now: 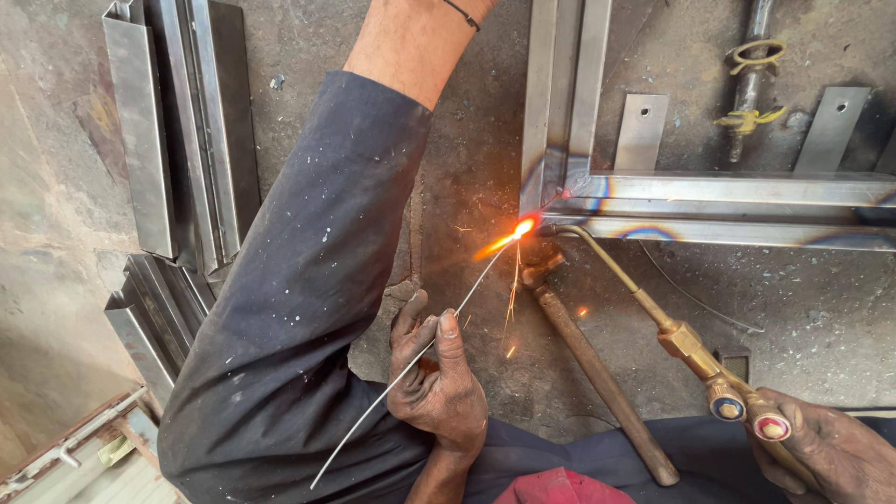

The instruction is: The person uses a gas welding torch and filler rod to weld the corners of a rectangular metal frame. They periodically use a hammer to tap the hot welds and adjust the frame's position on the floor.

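1. Two hands show, both low in the view; the left hand pinches a thin filler rod between thumb and curled fingers, which are closed on it.
2. The rod runs from below the fingers, where its tail crosses the dark trouser leg, up past the fingertips to the flame.
3. The right hand is cut off by the frame edge; its fingers wrap the brass torch, though how tightly they close I cannot tell.
4. The torch's bent tip ends at the flame, well beyond those fingers, at the corner of a steel frame.
5. Glare and sparks hide the rod's end and the joint itself.
6. A hammer lies between the two hands, its handle end partly hidden by cloth.
7. Folded steel channels lie stacked beyond the knee, cut off at the top.
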